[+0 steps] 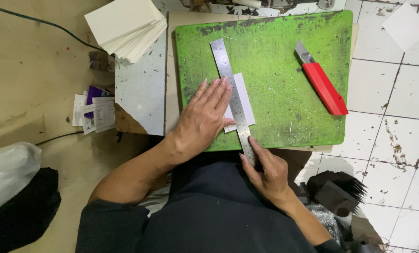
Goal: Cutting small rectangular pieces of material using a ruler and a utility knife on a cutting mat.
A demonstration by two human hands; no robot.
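Steel ruler (232, 93) lies over white card (245, 99), left hand (202, 119) pressing both.

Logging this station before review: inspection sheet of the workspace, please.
Surface: green cutting mat, scratched and worn dark along its top edge, on a pale board.
Job's things: steel ruler lies slanted on the mat, across a small white card.
Clutter: red utility knife lies apart on the mat's right side; stack of cream cards upper left; small printed slips at left.
Hands: left hand flat, fingers on the ruler and card; right hand pinches the ruler's near end.
Cables: dark cable across the tan floor, upper left.
Surroundings: stained white tiles right; black cut pieces lower right.
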